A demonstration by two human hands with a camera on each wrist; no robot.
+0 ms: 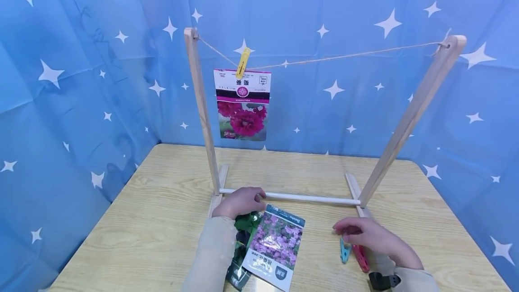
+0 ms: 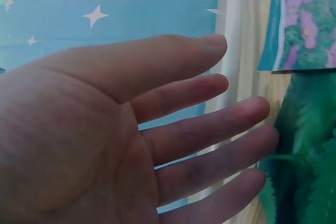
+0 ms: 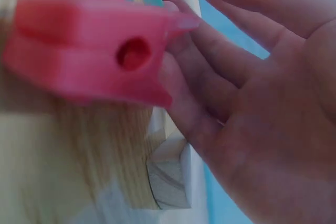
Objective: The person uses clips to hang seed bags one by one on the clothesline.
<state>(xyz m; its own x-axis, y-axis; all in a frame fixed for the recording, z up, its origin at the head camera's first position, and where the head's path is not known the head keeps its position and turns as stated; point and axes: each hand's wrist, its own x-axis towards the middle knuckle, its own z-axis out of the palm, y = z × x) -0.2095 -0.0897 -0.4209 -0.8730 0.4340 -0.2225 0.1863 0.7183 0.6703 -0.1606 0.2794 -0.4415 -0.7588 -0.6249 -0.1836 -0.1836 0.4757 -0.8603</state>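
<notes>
My left hand [image 1: 243, 201] hovers over the top ends of two seed packets, its fingers spread in the left wrist view with nothing between them. The upper packet [image 1: 275, 242] shows pink flowers; a dark green packet [image 1: 239, 256] lies partly hidden beneath it. Over at the right, my right hand [image 1: 366, 233] reaches above a teal clothespin [image 1: 345, 251] and a red clothespin [image 1: 360, 258]. Its fingers are relaxed, thumb apart from them, with the fingertips close to the teal clothespin. In the right wrist view the red clothespin [image 3: 79, 51] fills the near left.
A wooden frame [image 1: 413, 116] stands on the table [image 1: 134, 220], its string [image 1: 344, 55] strung between two posts. From the string hangs a hollyhock seed packet [image 1: 243, 111], held by a yellow clothespin [image 1: 242, 63]. A white rod [image 1: 312, 198] joins the frame's feet.
</notes>
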